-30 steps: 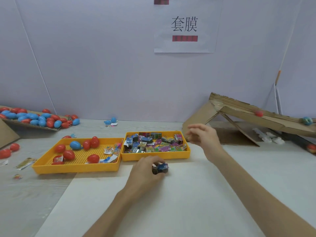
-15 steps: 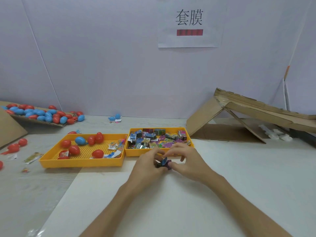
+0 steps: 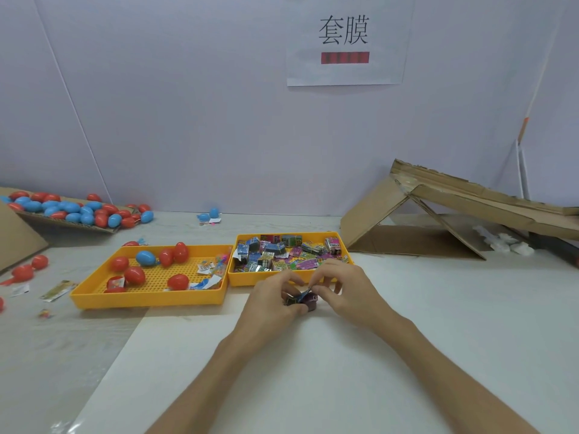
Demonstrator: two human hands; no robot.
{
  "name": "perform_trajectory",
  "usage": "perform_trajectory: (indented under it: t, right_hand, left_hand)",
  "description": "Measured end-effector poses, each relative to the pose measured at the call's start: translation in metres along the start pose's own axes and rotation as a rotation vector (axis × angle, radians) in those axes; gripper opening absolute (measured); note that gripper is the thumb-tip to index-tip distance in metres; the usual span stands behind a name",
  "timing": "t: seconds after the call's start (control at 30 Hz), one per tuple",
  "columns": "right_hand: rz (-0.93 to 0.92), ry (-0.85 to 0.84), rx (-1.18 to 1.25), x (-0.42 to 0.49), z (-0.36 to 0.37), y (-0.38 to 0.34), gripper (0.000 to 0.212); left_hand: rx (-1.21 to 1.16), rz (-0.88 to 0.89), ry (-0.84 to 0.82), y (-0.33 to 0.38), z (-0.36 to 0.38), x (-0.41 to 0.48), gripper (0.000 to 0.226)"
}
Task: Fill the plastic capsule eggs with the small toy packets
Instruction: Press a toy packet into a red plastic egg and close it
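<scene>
A small dark toy packet (image 3: 303, 300), blue and purple, is held just above the white table between both hands. My left hand (image 3: 272, 300) grips its left side with curled fingers. My right hand (image 3: 344, 292) pinches its upper right edge between thumb and forefinger. Just behind the hands, a yellow tray (image 3: 343, 245) holds several more toy packets (image 3: 282, 253). To its left a second yellow tray (image 3: 94, 292) holds several red capsule eggs (image 3: 134, 275), one blue egg (image 3: 145, 257) and some paper scraps.
A heap of red and blue eggs (image 3: 78, 211) lies on cardboard at the far left. Loose red eggs (image 3: 23, 270) and wrappers (image 3: 58, 289) lie on the table's left edge. A cardboard ramp (image 3: 454, 202) stands at the right. A paper sign (image 3: 344, 39) hangs on the wall.
My right hand came back from near the ramp to the packet that my left hand was holding. Both hands now hold the packet together.
</scene>
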State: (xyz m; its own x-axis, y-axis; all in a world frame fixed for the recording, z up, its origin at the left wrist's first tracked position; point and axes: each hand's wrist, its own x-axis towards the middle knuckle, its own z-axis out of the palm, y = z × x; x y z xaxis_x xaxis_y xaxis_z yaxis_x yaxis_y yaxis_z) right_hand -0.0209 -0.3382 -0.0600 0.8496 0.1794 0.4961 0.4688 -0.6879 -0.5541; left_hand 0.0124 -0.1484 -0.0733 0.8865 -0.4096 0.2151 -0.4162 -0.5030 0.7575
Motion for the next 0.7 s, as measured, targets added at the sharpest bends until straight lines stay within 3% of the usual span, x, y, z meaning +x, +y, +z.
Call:
perform_trajectory:
  t: [0.43, 0.7]
  right_hand:
    - [-0.039, 0.012, -0.049, 0.001, -0.003, 0.007, 0.017]
    - [0.131, 0.339, 0.148, 0.003, -0.029, 0.007, 0.027]
  left_hand:
    - [-0.037, 0.008, -0.026, 0.004, 0.000, 0.001, 0.033]
    - [0.035, -0.018, -0.014, 0.005, 0.000, -0.001, 0.035]
